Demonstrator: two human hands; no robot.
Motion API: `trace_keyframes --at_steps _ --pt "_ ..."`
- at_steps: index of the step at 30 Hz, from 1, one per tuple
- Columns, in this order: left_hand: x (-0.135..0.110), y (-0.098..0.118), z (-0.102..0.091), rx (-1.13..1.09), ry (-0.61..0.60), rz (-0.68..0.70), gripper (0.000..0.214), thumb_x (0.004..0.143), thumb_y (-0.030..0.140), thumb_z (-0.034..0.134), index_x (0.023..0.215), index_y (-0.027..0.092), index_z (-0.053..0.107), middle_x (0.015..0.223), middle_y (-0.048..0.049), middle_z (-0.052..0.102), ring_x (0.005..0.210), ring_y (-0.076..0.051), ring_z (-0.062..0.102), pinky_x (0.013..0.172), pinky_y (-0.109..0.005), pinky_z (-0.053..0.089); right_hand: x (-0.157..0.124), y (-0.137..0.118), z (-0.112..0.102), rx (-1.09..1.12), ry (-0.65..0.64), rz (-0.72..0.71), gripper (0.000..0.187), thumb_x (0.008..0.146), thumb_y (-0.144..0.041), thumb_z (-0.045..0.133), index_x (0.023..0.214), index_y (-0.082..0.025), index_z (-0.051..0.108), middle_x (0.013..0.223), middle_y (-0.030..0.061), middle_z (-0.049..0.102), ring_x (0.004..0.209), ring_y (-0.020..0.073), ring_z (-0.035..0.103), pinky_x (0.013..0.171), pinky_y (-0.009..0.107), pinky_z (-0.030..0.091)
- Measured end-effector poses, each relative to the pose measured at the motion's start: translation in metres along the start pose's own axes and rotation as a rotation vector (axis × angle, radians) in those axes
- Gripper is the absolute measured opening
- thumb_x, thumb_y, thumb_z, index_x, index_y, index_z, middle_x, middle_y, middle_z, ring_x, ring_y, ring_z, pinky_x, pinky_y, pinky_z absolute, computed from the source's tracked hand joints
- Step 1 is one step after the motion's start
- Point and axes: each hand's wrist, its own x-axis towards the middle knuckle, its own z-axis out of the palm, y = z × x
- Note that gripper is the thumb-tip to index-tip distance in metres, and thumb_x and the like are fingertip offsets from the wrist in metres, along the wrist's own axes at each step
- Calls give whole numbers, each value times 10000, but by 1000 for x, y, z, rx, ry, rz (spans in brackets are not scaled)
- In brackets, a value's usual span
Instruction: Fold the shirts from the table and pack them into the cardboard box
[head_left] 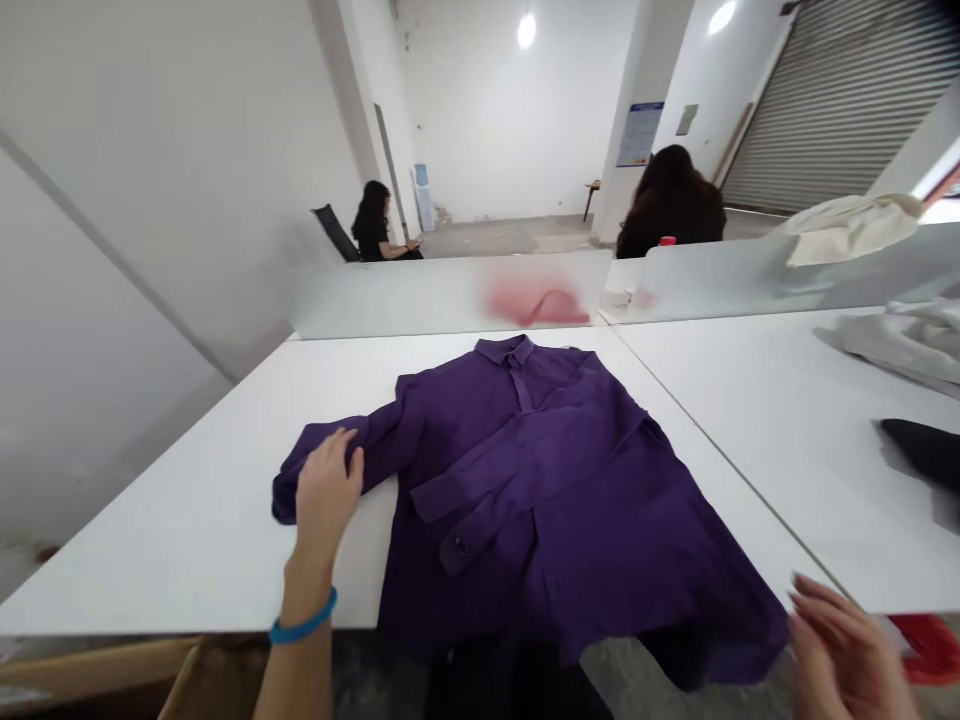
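Note:
A purple long-sleeved button-up shirt [615,520] lies spread on the white table [202,470], its collar toward the far side. One sleeve is folded across the front of the shirt, with its cuff near the middle. The other sleeve [382,445] sticks out to the left. On that sleeve rests my left hand [330,480], with thumb and fingers apart and a blue band on the wrist. My right hand [844,650] is beside the shirt's lower right corner, fingers spread and slightly blurred. The hem hangs over the near table edge.
A frosted divider [420,295] runs along the back. White cloth [907,340] and a black item [926,450] lie on the right table. A cardboard box [112,665] stands below at left. Beyond the divider are two people, one seated [375,225].

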Motion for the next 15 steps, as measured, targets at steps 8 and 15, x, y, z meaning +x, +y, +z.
trace_keyframes --at_steps 8,15 --pt "2 -83 -18 -226 -60 -497 279 755 300 563 977 162 659 1120 -163 673 1131 -373 561 987 -544 381 -17 -121 132 -50 -760 -750 334 916 -207 424 1181 -266 618 1379 64 512 1316 278 414 1060 530 366" --pt "30 -81 -72 -537 344 -633 490 916 340 239 1202 41 502 1001 -155 684 980 -249 643 756 -409 560 -57 -97 178 -199 -1055 -728 499 915 -375 498 1403 -286 438 1494 63 352 1393 330 262 1087 619 269"
